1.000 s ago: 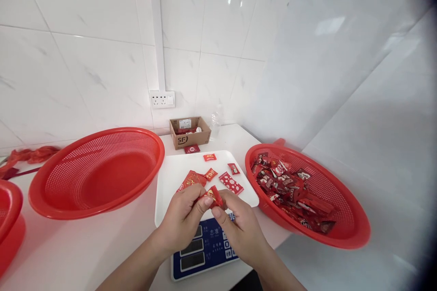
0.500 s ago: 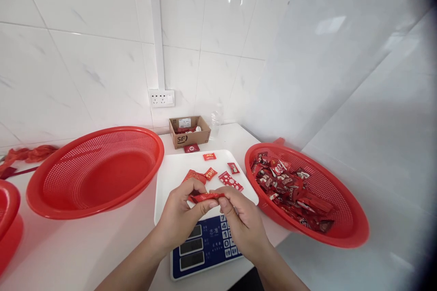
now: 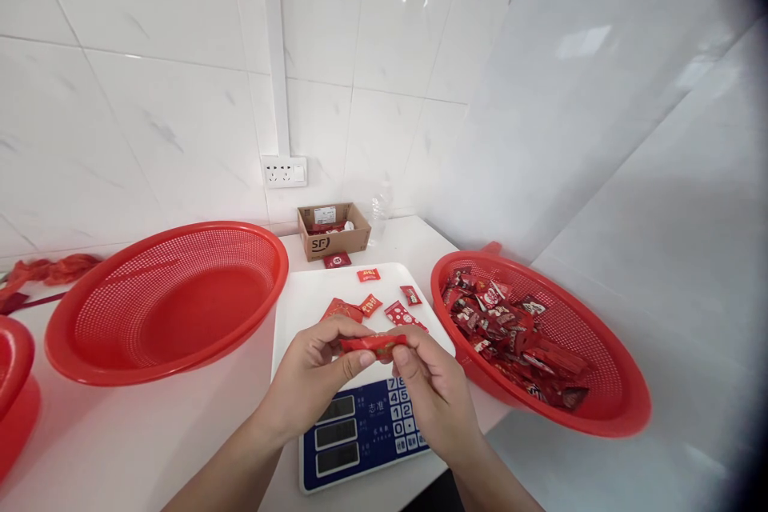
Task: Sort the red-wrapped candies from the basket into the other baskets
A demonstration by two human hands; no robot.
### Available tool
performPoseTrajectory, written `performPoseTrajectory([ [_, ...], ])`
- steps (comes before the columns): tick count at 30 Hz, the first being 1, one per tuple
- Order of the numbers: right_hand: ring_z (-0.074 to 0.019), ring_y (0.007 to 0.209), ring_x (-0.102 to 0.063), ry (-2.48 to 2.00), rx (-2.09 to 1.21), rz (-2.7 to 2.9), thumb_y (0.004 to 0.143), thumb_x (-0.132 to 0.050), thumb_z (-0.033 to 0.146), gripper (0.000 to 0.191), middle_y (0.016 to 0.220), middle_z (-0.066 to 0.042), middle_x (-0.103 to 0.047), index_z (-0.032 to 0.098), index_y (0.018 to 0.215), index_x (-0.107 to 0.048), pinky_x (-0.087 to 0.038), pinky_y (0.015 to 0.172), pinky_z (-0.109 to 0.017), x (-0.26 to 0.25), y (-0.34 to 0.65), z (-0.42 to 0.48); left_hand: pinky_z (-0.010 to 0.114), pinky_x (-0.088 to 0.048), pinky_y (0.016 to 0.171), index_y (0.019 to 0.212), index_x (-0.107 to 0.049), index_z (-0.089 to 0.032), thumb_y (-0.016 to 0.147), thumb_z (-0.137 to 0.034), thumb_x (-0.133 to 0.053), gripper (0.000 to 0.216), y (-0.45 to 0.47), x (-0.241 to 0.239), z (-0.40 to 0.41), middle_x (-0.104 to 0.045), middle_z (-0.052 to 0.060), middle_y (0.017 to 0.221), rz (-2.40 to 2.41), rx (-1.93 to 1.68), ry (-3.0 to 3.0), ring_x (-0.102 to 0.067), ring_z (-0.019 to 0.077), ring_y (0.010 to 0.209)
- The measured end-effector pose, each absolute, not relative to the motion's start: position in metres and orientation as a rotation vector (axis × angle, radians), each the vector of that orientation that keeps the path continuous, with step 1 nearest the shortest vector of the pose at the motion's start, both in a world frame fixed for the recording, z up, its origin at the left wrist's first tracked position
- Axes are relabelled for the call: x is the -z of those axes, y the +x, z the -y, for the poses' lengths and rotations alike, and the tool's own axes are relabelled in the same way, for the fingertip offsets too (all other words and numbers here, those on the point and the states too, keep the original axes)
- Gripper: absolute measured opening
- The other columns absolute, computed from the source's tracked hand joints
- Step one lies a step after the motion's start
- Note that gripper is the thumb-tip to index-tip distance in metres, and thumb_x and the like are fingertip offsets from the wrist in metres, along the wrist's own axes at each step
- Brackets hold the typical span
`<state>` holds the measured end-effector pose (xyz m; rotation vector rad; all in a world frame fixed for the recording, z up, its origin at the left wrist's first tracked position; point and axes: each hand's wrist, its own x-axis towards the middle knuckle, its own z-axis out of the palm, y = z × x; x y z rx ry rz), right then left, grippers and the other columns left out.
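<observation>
Between them, my left hand (image 3: 315, 372) and my right hand (image 3: 435, 384) hold a long red candy packet (image 3: 375, 344), one end in each hand's closed fingers. Both hands are over the front of a white electronic scale (image 3: 300, 296), partly covering its blue keypad panel (image 3: 375, 432). Beyond the fingers, several red wrapped packets lie on the scale's plate. Among them are a dotted packet (image 3: 403, 314), a small dark red one (image 3: 410, 295), an orange-red one (image 3: 370, 305) and another at the back (image 3: 368, 275).
To the right, a red plastic basket (image 3: 624, 384) holds a heap of wrapped candies (image 3: 510, 328). A wide red basket (image 3: 168, 368) stands left, with part of another (image 3: 12, 360) beside it. Behind the scale is a cardboard box (image 3: 339, 243) with red packets inside, next to clear plastic (image 3: 379, 216).
Both hands have tilted the packet so more of its flat side shows. My right hand has shifted slightly right, stretching the packet out between the hands.
</observation>
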<state>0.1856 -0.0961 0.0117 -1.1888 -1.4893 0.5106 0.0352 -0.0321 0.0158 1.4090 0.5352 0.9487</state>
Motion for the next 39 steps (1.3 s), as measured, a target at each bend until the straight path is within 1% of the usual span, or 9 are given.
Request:
performPoseTrajectory([
  [2, -0.0135, 0.081, -0.058, -1.137, -0.497, 1.494, 0.089, -0.052, 0.026, 0.015, 0.089, 0.0, -0.063, 0.028, 0.1, -0.061, -0.048, 0.069, -0.023, -0.011, 0.186, 0.096, 0.027, -0.047, 0.073, 0.087, -0.069, -0.022, 0.077, -0.026, -0.068, 0.011, 0.034, -0.017, 0.035, -0.066, 0.002, 0.083, -0.555, -0.976, 1.507, -0.058, 0.0151, 0.08],
  [4, -0.0138, 0.087, -0.058, -1.1, -0.462, 1.49, 0.086, -0.057, 0.024, 0.016, 0.094, 0.0, -0.063, 0.029, 0.101, -0.06, -0.048, 0.071, -0.023, -0.011, 0.186, 0.096, 0.027, -0.047, 0.073, 0.087, -0.07, -0.023, 0.077, -0.025, -0.068, 0.01, 0.033, -0.018, 0.037, -0.065, 0.002, 0.083, -0.555, -1.002, 1.566, -0.057, 0.0152, 0.08],
  [9, -0.0133, 0.084, -0.06, -1.077, -0.399, 1.485, 0.084, -0.06, 0.019, 0.014, 0.088, 0.0, -0.065, 0.028, 0.095, -0.063, -0.05, 0.072, -0.023, -0.011, 0.185, 0.097, 0.025, -0.047, 0.072, 0.086, -0.068, -0.023, 0.075, -0.023, -0.071, 0.012, 0.032, -0.017, 0.039, -0.064, 0.0, 0.08, -0.552, -1.02, 1.508, -0.057, 0.0135, 0.077],
  [17, -0.0159, 0.078, -0.063, -1.062, -0.389, 1.46, 0.082, -0.062, 0.02, 0.01, 0.085, -0.003, -0.066, 0.026, 0.09, -0.067, -0.052, 0.066, -0.027, -0.015, 0.183, 0.101, 0.028, -0.046, 0.071, 0.083, -0.068, -0.021, 0.081, -0.026, -0.066, 0.006, 0.03, -0.02, 0.04, -0.062, 0.002, 0.078, -0.415, -1.039, 1.499, -0.056, 0.0149, 0.076],
  [22, -0.0151, 0.074, -0.063, -1.073, -0.355, 1.477, 0.083, -0.061, 0.02, 0.012, 0.084, -0.003, -0.067, 0.026, 0.09, -0.069, -0.051, 0.061, -0.025, -0.017, 0.182, 0.102, 0.028, -0.046, 0.072, 0.084, -0.069, -0.023, 0.083, -0.026, -0.062, 0.007, 0.029, -0.018, 0.041, -0.062, 0.002, 0.081, -0.388, -1.038, 1.462, -0.057, 0.0153, 0.079],
  [26, -0.0151, 0.074, -0.063, -1.094, -0.341, 1.467, 0.084, -0.06, 0.02, 0.012, 0.082, -0.002, -0.067, 0.026, 0.088, -0.07, -0.051, 0.063, -0.025, -0.018, 0.181, 0.102, 0.027, -0.045, 0.073, 0.083, -0.069, -0.023, 0.085, -0.027, -0.061, 0.008, 0.032, -0.014, 0.042, -0.062, 0.001, 0.081, -0.384, -1.074, 1.381, -0.057, 0.0145, 0.079],
  [34, -0.0142, 0.068, -0.059, -1.115, -0.413, 1.416, 0.086, -0.056, 0.023, 0.013, 0.076, -0.002, -0.062, 0.022, 0.077, -0.065, -0.048, 0.061, -0.025, -0.016, 0.181, 0.101, 0.027, -0.045, 0.074, 0.08, -0.066, -0.021, 0.082, -0.034, -0.064, 0.014, 0.034, -0.016, 0.042, -0.061, 0.001, 0.08, -0.476, -1.094, 1.357, -0.055, 0.0149, 0.079],
  [37, -0.0146, 0.068, -0.059, -1.127, -0.406, 1.405, 0.086, -0.056, 0.023, 0.014, 0.076, -0.002, -0.062, 0.021, 0.075, -0.063, -0.048, 0.061, -0.025, -0.016, 0.181, 0.101, 0.029, -0.045, 0.073, 0.088, -0.062, -0.021, 0.075, -0.038, -0.07, 0.023, 0.037, -0.018, 0.044, -0.061, 0.001, 0.082, -0.496, -0.974, 1.363, -0.056, 0.0156, 0.078],
  [39, -0.0147, 0.069, -0.059, -1.133, -0.396, 1.413, 0.086, -0.056, 0.024, 0.014, 0.076, -0.002, -0.062, 0.022, 0.075, -0.063, -0.049, 0.061, -0.025, -0.015, 0.181, 0.101, 0.027, -0.044, 0.071, 0.086, -0.061, -0.02, 0.071, -0.039, -0.073, 0.027, 0.039, -0.019, 0.045, -0.06, 0.0, 0.079, -0.517, -0.929, 1.364, -0.054, 0.0148, 0.075],
])
